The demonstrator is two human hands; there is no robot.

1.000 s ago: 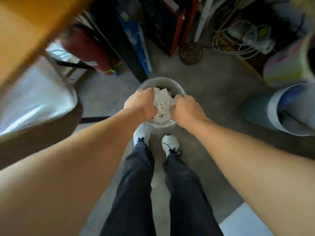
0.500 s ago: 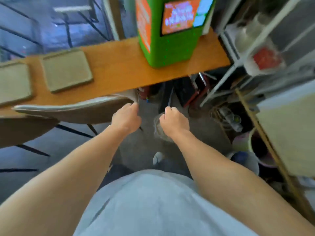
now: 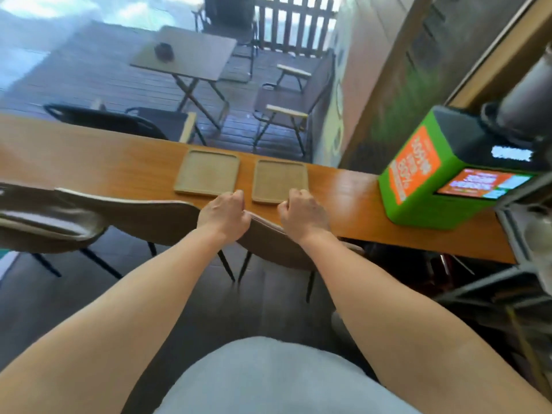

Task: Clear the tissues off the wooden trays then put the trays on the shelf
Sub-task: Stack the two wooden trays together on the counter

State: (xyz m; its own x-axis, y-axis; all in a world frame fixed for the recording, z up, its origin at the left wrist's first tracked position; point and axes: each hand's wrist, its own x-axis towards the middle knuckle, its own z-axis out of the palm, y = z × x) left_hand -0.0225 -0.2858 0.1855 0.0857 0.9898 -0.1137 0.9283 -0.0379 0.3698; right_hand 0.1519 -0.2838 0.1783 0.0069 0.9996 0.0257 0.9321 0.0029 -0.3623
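My left hand [image 3: 224, 216] clenched, nothing in grasp, at near edge of left wooden tray [image 3: 209, 174]; my right hand [image 3: 301, 213] likewise at right wooden tray [image 3: 279, 180]; both flat on counter [image 3: 104, 162]

Tan trays [image 3: 208, 174], orange-brown counter [image 3: 89, 162] (box [image 3: 418, 186] green, orange)

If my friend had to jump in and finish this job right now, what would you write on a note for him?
Hands: left hand has curled fingers and holds nothing, just short of the trays. The right hand is the same, at the near edge of the right tray; I cannot tell if it touches.
Things: left tray and right tray lie side by side on the wooden counter.
Done: no tissues on either tray.
Left: lift both trays and put them on the shelf, possibly the metal rack at the far right.
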